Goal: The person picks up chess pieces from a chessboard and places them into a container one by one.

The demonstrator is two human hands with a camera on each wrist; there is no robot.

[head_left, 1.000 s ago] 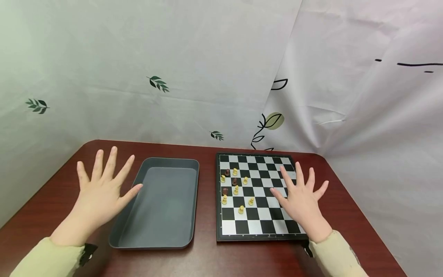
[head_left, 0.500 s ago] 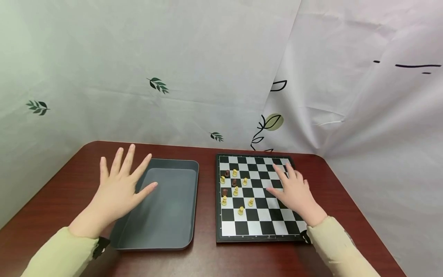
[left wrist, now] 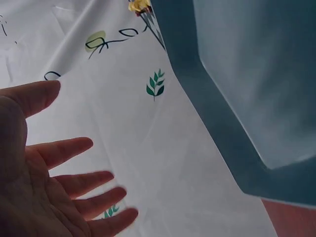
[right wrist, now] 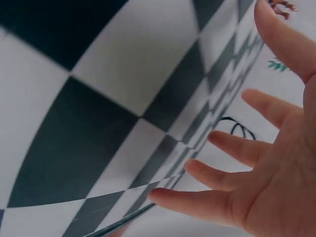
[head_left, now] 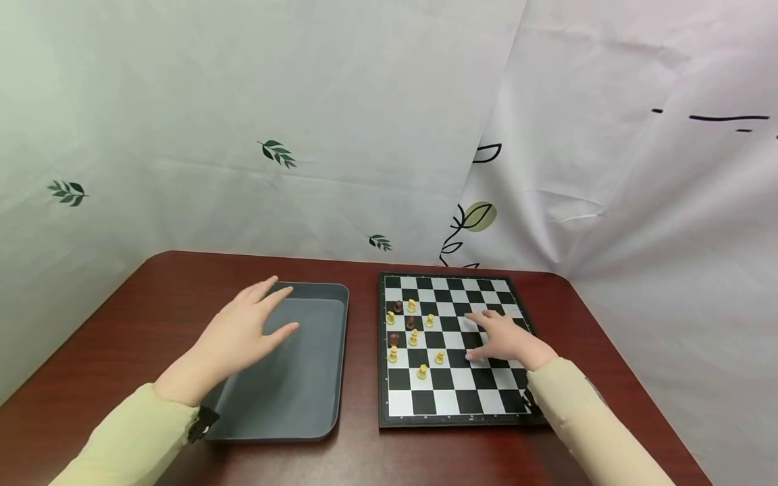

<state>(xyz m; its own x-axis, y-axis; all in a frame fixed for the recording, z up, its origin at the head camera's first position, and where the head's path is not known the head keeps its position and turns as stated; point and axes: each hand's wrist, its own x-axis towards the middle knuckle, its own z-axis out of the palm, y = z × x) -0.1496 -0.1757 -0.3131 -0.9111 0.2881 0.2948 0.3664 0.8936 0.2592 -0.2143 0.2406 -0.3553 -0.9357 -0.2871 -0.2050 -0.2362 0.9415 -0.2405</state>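
Note:
My left hand (head_left: 243,331) hovers over the left side of a grey tray (head_left: 331,378), fingers extended and thumb apart, holding nothing. In the left wrist view that palm faces the camera beside the dark tray wall (left wrist: 207,118). Above the right half of a chessboard (head_left: 458,401) hangs my right hand (head_left: 504,339), its fingers spread and slightly bent, also holding nothing. Several yellow chess pieces (head_left: 413,337) and 3 dark brown ones (head_left: 410,322) stand on the board's left side. The right wrist view shows the right fingers close to the checkered surface (right wrist: 94,133).
Tray and board lie side by side on a reddish-brown table (head_left: 361,452), with a strip of tabletop between them. Behind the table hangs a pale cloth (head_left: 365,121) with leaf prints. Sleeves cover both forearms.
Both hands have turned from spread and raised to lower and more sideways. The left moved right over the tray; the right moved slightly left over the board. The chess pieces stayed put.

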